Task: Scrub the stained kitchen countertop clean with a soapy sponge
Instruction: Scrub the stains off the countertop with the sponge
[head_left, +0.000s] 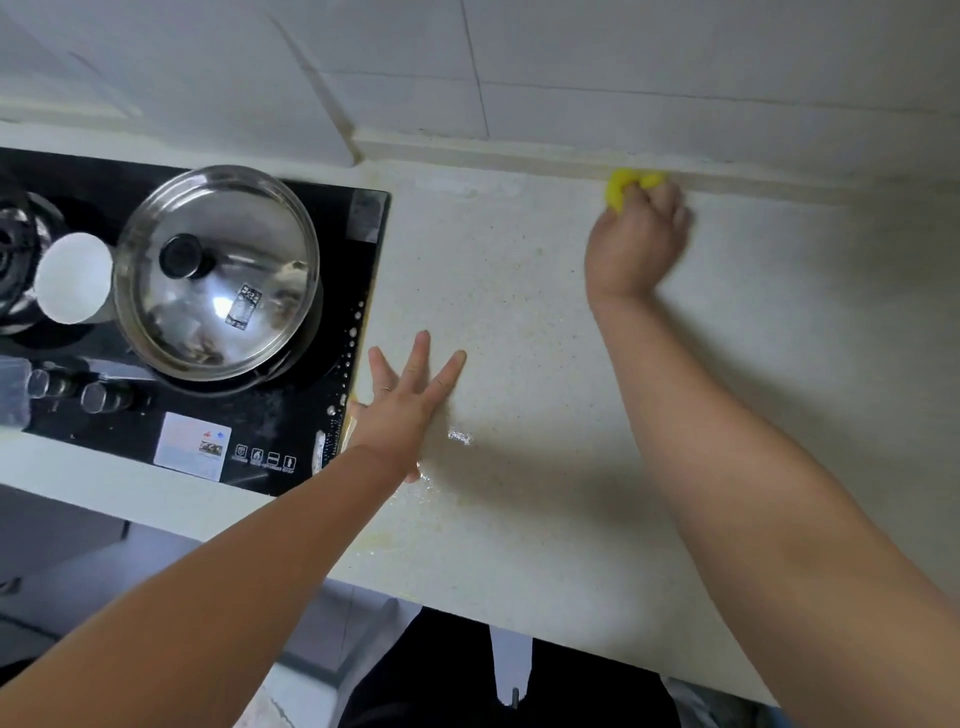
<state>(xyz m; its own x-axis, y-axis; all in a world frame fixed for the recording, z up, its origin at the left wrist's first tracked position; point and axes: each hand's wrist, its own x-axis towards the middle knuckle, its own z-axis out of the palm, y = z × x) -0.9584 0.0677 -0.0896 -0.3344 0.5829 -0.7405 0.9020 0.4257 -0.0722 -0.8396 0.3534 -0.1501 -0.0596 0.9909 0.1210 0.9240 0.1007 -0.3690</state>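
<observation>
A pale speckled countertop (519, 519) fills the middle of the view, with yellowish stains and wet glints near its left edge. My right hand (636, 239) is closed around a yellow sponge (621, 184) and presses it against the counter at the back, where the surface meets the raised backsplash ledge. Most of the sponge is hidden under my fingers. My left hand (405, 402) lies flat on the counter with fingers spread, beside the stove's right edge, holding nothing.
A black glass stove (332, 415) sits to the left, carrying a steel pot with a lid (218, 270) and a white cup (75, 278). White wall tiles (623, 62) rise behind the counter. The counter's front edge runs along the bottom.
</observation>
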